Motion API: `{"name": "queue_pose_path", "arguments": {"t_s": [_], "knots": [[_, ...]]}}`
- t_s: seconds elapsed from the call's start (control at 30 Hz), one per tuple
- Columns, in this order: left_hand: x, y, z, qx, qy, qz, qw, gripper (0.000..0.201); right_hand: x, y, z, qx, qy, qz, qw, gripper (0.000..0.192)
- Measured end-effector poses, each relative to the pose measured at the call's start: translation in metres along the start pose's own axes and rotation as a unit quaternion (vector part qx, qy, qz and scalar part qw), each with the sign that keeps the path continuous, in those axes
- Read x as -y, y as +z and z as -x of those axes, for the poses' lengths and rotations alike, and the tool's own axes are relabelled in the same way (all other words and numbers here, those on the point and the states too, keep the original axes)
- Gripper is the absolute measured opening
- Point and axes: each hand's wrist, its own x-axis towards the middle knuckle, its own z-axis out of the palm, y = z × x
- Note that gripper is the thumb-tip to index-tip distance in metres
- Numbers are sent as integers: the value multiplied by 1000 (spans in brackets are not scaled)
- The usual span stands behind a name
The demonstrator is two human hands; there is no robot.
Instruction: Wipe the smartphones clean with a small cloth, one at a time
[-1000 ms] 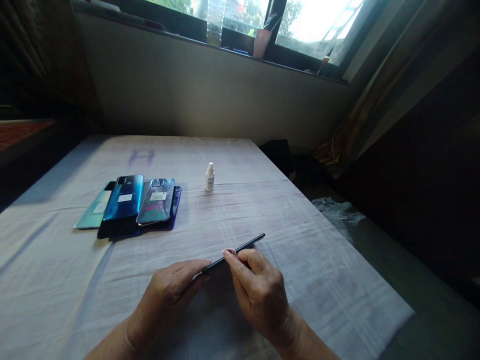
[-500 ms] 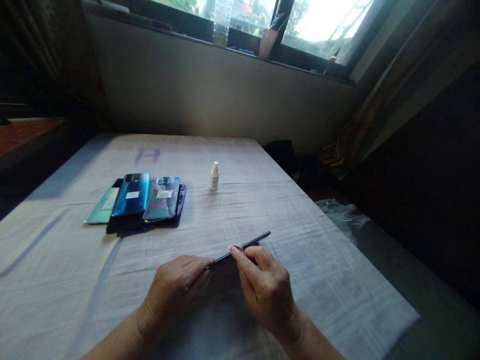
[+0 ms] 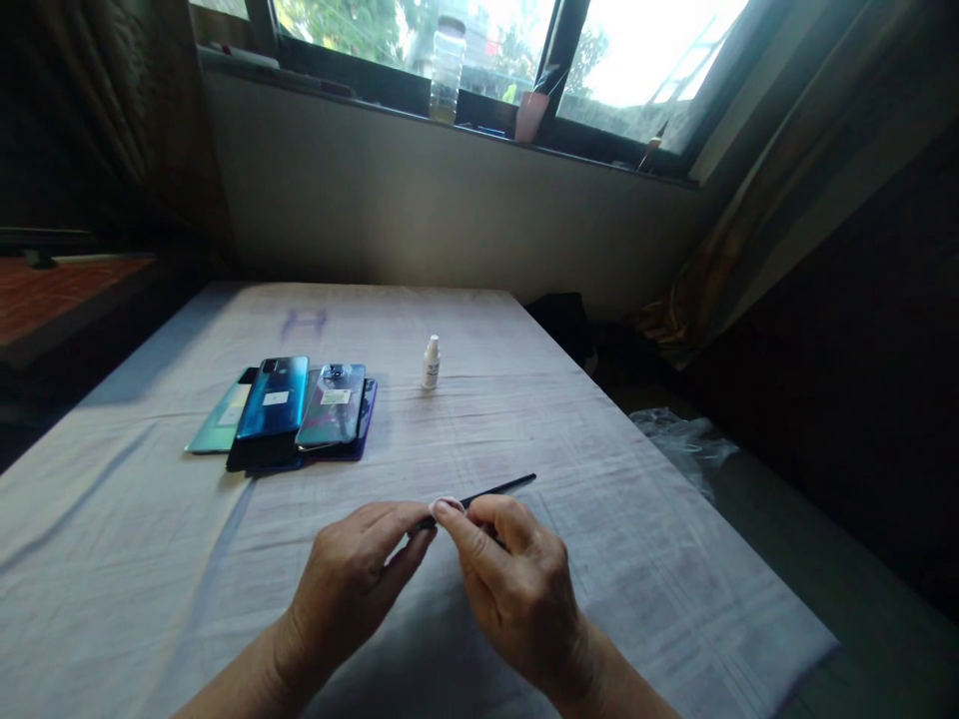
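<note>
1. I see a wide table under a pale, creased woven cloth that fills most of the view; its folds run in long, shallow ridges and the right edge drops off sharply.
2. Behind it stands a plain, matt wall below a dark-framed window, with a heavy, draped curtain hanging in soft vertical folds on the right.
3. On the sill I make out a clear, ribbed plastic jar and a small pinkish cup.
4. On the cloth to the far left lies a fanned stack of phones, flat glossy slabs with rounded corners in teal, blue and purple, overlapping one another.
5. My left hand rests low over the cloth near the table's front, fingers curled, thumb and forefinger pinching the near end of a thin dark flat thing.
6. My right hand sits just beside it, fingers bent, its thumb and forefinger closed on the same end, the tips of both hands nearly touching.
7. That flat dark slab, seen edge-on like a slim smooth black strip, slants up and away to the right from the fingertips, lifted just above the cloth.
8. A small white plastic dropper bottle, cylindrical with a narrow cap, stands upright just right of the phones, well apart from both hands.
</note>
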Motion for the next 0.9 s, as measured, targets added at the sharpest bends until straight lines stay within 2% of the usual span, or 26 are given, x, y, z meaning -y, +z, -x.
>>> {"name": "queue_pose_path", "arguments": {"t_s": [0.2, 0.3, 0.37, 0.53, 0.63, 0.73, 0.9], "knots": [[-14, -13, -32, -31, 3, 17, 999, 11, -3, -18, -15, -36, 2, -10, 999, 39], [-18, -10, -44, -24, 12, 19, 999, 12, -7, -19, -17, -46, 6, -4, 999, 38], [-17, -6, -46, -25, -4, 28, 999, 13, -10, -18, -16, -50, 9, -3, 999, 36], [-6, 1, -28, -49, -106, 84, 990, 18, -14, -16, -12, -57, 20, -2, 998, 35], [1, -3, -9, -25, -111, 114, 987, 10, -16, -16, -13, -58, 23, -4, 998, 36], [7, -5, 7, 1, -115, 130, 985, 14, -18, -15, -14, -60, 28, -7, 998, 38], [6, 2, 15, 15, -97, 109, 989, 18, -16, -14, -15, -66, 39, -25, 997, 39]]}}
